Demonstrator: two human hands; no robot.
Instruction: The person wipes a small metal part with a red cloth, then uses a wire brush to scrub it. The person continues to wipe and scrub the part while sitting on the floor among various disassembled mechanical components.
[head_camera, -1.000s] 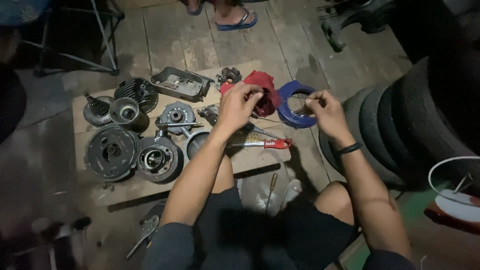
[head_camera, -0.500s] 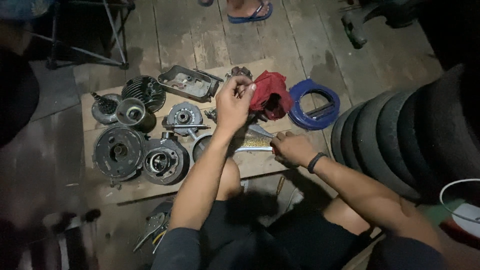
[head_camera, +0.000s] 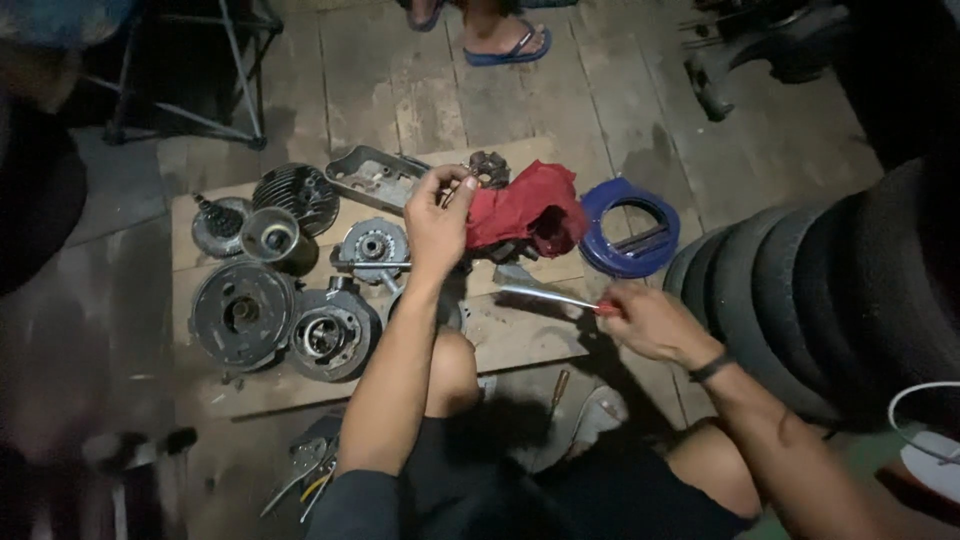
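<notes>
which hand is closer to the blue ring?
Right. The right hand grips a screwdriver just below the blue ring; the left hand is raised well to its left, beyond the red cloth.

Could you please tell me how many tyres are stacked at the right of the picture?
4 at least: tyres leaning side by side at the right, the nearest beside the blue ring, then a second, third and fourth. More may hide in the dark beyond.

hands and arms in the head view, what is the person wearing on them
Both hands, left hand and right hand, are bare, with no gloves. The forearms are uncovered too. A dark band circles the right wrist. A dark short sleeve shows at the left upper arm.
</notes>
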